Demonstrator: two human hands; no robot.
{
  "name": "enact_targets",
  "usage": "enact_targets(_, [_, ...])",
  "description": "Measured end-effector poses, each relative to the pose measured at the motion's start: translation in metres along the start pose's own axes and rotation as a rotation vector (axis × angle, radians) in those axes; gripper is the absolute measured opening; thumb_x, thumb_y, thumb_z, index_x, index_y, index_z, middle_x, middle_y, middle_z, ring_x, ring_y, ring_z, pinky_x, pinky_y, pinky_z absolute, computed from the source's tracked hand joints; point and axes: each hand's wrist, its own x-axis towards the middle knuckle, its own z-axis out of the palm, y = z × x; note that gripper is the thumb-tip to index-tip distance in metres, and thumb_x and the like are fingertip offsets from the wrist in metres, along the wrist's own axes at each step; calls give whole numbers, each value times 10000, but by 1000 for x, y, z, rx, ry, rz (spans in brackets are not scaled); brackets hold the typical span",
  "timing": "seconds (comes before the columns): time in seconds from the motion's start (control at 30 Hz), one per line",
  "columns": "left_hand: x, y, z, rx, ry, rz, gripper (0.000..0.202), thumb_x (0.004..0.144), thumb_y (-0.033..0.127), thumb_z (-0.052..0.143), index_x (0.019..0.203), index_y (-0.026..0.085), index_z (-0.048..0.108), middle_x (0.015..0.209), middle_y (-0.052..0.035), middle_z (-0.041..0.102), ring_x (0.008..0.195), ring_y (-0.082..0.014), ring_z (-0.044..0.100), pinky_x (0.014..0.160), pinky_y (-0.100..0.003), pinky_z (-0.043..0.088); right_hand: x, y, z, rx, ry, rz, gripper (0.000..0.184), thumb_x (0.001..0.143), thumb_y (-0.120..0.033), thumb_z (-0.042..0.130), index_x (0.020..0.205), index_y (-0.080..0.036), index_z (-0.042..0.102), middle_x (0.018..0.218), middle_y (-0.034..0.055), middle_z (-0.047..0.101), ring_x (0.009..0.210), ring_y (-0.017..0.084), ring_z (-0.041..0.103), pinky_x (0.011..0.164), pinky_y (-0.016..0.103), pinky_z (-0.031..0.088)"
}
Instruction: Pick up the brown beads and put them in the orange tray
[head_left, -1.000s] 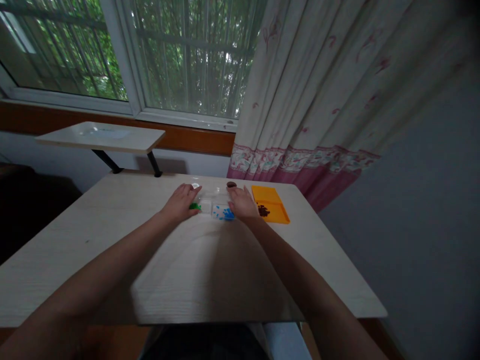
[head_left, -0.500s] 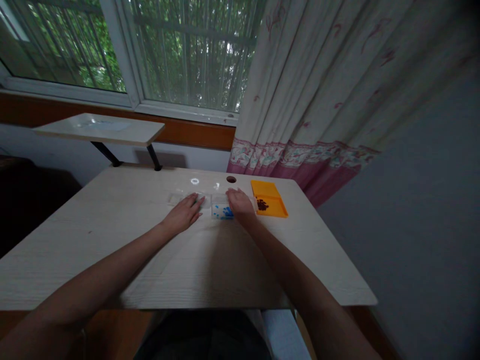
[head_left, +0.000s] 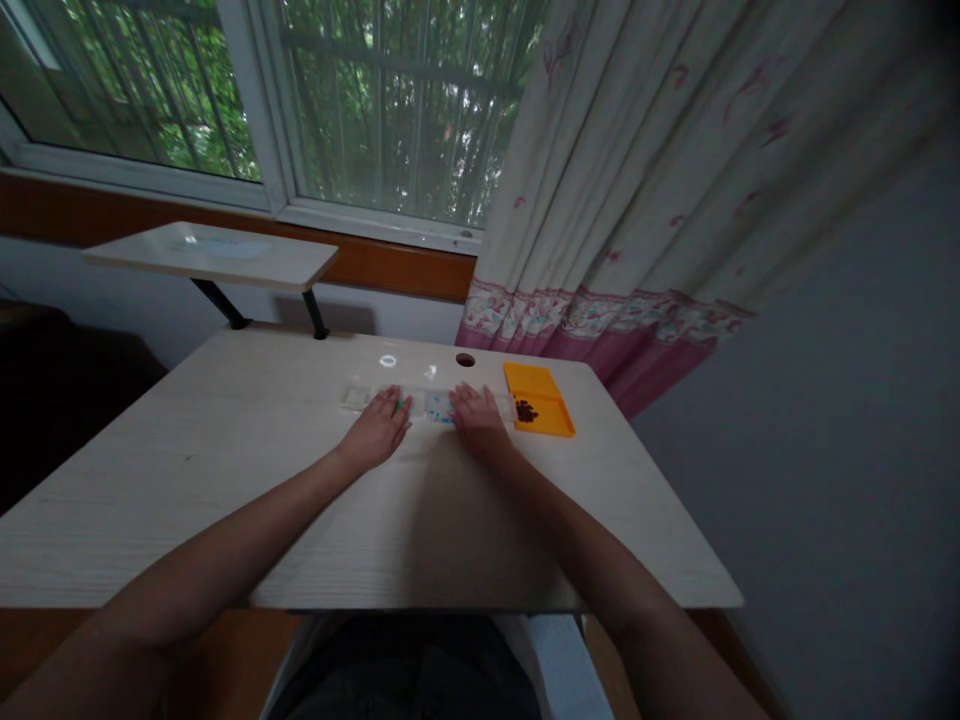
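Side by side near the back of the desk lie clear plastic boxes. My left hand (head_left: pixel 377 430) rests with fingers apart on the clear box at left (head_left: pixel 356 398); a bit of green (head_left: pixel 399 405) shows by its fingertips. My right hand (head_left: pixel 481 424) lies flat, fingers spread, over the clear box with small blue pieces (head_left: pixel 439 405), hiding its right part. Just right of that hand stands an open yellow box (head_left: pixel 555 412) holding small dark brown pieces (head_left: pixel 526 411).
The pale wooden desk (head_left: pixel 315 520) has a cable hole (head_left: pixel 465 360) at the back. A raised shelf (head_left: pixel 225 258) stands at back left on black legs. A patterned curtain (head_left: pixel 585 260) hangs beyond the back right, next to the window (head_left: pixel 390 120).
The box with blue pieces was standing open and now looks folded shut, its near half gone from the desk front. My right hand has flattened over it; my left hand has shifted slightly.
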Motion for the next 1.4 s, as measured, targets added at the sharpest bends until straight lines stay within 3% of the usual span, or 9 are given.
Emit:
enact_targets(0.2, [-3, 3, 3, -8, 23, -16, 530, 984, 363, 356, 1431, 84, 412, 1508, -222, 370, 1449, -357, 265, 1154, -570, 299, -21, -16, 4, 6, -9, 64, 606, 987, -499, 354, 1461, -125, 394, 1558, 191, 309, 1453, 261, 299, 1190, 560, 132])
enact_targets(0.47, [-10, 5, 4, -54, 66, -12, 580, 969, 355, 380, 1507, 161, 282, 1553, -189, 296, 1468, -346, 220, 1164, -591, 269, -16, -19, -1, -25, -14, 71, 660, 972, -557, 354, 1456, -109, 388, 1544, 209, 332, 1466, 282, 264, 1183, 602, 97])
enact_targets(0.67, [-10, 5, 3, -30, 67, -39, 551, 968, 365, 388, 1465, 128, 360, 1540, -204, 303, 1459, -333, 244, 1184, -533, 263, -13, -14, 7, 34, 21, 70, 662, 969, -557, 361, 1470, -125, 361, 1561, 188, 311, 1465, 264, 266, 1189, 557, 138])
enact_targets(0.8, [-9, 2, 4, -30, 66, -38, 536, 963, 360, 401, 1452, 140, 382, 1537, -195, 310, 1446, -323, 275, 1180, -527, 279, -7, 29, -2, 119, 148, 234, 489, 973, -365, 369, 1406, -157, 463, 1510, 135, 426, 1428, 249, 335, 1175, 501, 219])
enact_targets(0.93, [-9, 2, 4, -47, 87, -38, 507, 965, 326, 390, 1451, 183, 381, 1520, -168, 349, 1433, -315, 301, 1158, -548, 313, -18, 113, -25, 109, 222, 697, 443, 875, -236, 449, 1267, -84, 591, 1292, 213, 594, 1258, 317, 507, 1076, 478, 361])
enact_targets(1.07, [-9, 3, 2, -56, 96, -47, 504, 962, 311, 401, 1453, 200, 381, 1517, -155, 363, 1430, -313, 309, 1155, -556, 321, -32, 185, -42, 208, -18, 1075, 429, 866, -285, 507, 1199, -40, 626, 1232, 277, 598, 1165, 366, 551, 949, 491, 427])
enact_targets(1.13, [-9, 3, 2, -62, 96, -46, 505, 960, 310, 407, 1451, 193, 386, 1517, -158, 362, 1433, -315, 303, 1157, -556, 318, -32, 205, -44, 289, -107, 1110, 376, 852, -344, 569, 987, -14, 691, 992, 257, 680, 965, 333, 630, 803, 426, 480])
enact_targets(1.23, [-9, 2, 3, -67, 104, -40, 501, 958, 310, 416, 1443, 186, 402, 1520, -159, 359, 1432, -315, 306, 1158, -549, 320, -22, 222, -43, 444, -211, 1106, 357, 829, -410, 641, 715, -73, 672, 609, 115, 637, 640, 210, 593, 574, 302, 438])
enact_targets(1.4, [-10, 1, 4, -59, 121, -47, 492, 954, 314, 428, 1429, 187, 429, 1518, -157, 361, 1417, -312, 333, 1157, -532, 326, -11, 234, -39, 697, -305, 1040, 354, 638, -380, 834, 571, -151, 573, 401, -42, 446, 412, 87, 373, 404, 220, 268])
